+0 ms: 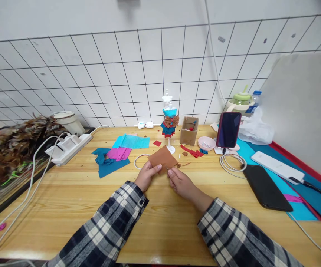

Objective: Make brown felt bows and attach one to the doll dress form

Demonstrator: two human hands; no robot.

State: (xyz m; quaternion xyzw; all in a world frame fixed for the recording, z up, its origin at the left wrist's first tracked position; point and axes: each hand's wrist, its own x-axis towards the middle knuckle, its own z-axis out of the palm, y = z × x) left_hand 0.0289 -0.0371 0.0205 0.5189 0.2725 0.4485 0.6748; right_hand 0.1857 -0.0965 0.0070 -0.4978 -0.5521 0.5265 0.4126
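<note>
A square-cornered brown sheet of paper or cloth is held above the table, its left part pinched by my left hand with the thumb on top. My right hand is closed at the sheet's lower right edge. A thin metal-looking tip pokes out from its fingers against the sheet; the rest of that tool is hidden. Just beyond stands a small white dress form wearing a blue and red ruffled dress with a brown bow. Brown scraps lie right of the sheet.
Blue, magenta and light blue pieces lie at the left. A cardboard box, pink bowl and propped phone stand at the right. Further out are a power strip and a black phone.
</note>
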